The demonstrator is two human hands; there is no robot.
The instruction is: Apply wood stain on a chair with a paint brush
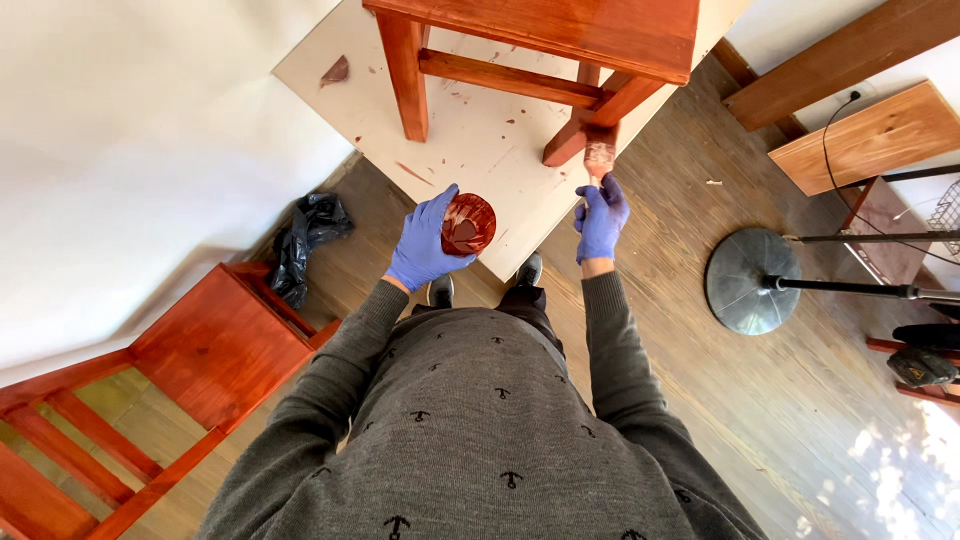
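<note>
The left hand, in a blue glove, extends forward from a bent arm in a grey sleeve and is clamped around one small round cup of red-brown stain, fingers wrapped on its left side, its open mouth facing up toward the camera. The cup sits just below the near edge of the pale board. The right hand, also gloved in blue, reaches forward and is closed on the handle of one paintbrush. The paintbrush's long axis runs away from the person, bristles pointing forward and touching the foot of the near right leg of the stained wooden stool standing on the board. A second stained wooden piece lies on the floor, left of the board.
</note>
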